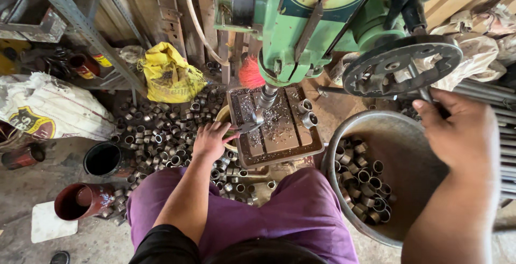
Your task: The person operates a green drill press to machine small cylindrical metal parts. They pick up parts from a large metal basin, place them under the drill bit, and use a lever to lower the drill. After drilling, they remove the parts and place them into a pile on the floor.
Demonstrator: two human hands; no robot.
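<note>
Two hands: both busy at a green drill press [322, 22], seen from above.
R hand [462, 135]: nearest cam, wrapped on a spoke handle of the dark feed wheel [400, 65]; fingers closed round it, blurred.
Bucket [376, 129]: just below R hand, grey metal, holds many short metal rings; touching the press table's R side or just beside it, can't tell.
L hand [210, 140]: at L edge of the press table [279, 135], fingers pinching a small clamp/tongs-like tool [244, 128] that reaches under the bit. Grasp closed on that tool.
Ring [258, 116]: small metal sleeve under the drill chuck [266, 96], on the table among swarf. Likely stiff, light for one pc, smooth + oily so prob slippery; fresh edges and chips prob sharp. Best held by outer wall via the tool, not bare fingers.
Spare rings [307, 112]: 2, R of the bit on the table.
Floor pile [161, 135]: more rings, L of table.
Far: yellow bag [169, 76], white sack [48, 108].
</note>
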